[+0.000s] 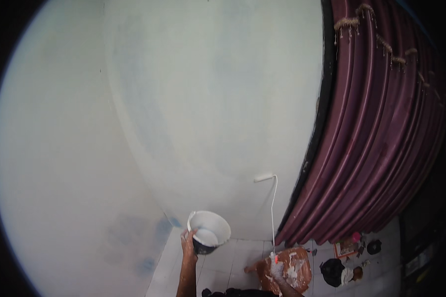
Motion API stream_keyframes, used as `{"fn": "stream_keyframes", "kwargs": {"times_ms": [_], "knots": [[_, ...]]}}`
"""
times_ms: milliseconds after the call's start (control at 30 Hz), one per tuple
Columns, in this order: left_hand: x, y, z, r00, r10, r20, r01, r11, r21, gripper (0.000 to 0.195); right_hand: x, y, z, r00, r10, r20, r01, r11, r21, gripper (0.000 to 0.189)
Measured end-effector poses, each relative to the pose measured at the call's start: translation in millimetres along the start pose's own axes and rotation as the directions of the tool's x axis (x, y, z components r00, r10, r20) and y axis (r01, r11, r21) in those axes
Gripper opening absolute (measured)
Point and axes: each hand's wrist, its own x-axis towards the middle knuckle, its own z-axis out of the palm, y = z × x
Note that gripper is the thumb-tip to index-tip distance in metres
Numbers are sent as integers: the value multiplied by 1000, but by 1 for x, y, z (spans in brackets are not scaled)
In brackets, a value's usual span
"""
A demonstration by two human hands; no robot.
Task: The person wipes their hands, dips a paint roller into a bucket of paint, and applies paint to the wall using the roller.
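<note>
With its fingers on the rim, my left hand holds a black bucket whose inside is coated white and which has white paint in the bottom. A long-handled paint roller is in my right hand, closed around its orange and white grip. The white roller sleeve lies against the pale wall, low and near the dark frame edge. Bluish patches show through on the wall. Below my right hand stands a brown stool smeared with white.
Maroon curtains with beaded trim hang at the right, beside a black frame edge. On the tiled floor at the lower right are a black bag, a white cloth, an orange-edged tray and a pink object.
</note>
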Motion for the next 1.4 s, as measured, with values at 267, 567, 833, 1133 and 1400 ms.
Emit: {"fn": "stream_keyframes", "kwargs": {"times_ms": [267, 567, 833, 1133, 1400], "knots": [[30, -10, -21, 980, 127, -150, -71, 939, 336, 81, -61, 48, -119, 985, -6, 172, 31, 989, -147, 53], [33, -3, -26, 946, 169, -276, 43, 779, 626, 89, -109, 10, -148, 865, 229, 447, 15, 878, -478, 55], [29, -2, -11, 928, 194, -319, 86, 719, 689, 88, -98, 14, -163, 804, 187, 564, 171, 837, -520, 63], [27, -2, -11, 920, 226, -319, 74, 701, 709, 89, -108, -35, -182, 800, 236, 552, 191, 771, -607, 55], [35, -7, -21, 972, 63, -226, 65, 852, 520, 94, -123, -47, -156, 848, -267, 458, 487, 733, -475, 51]]}}
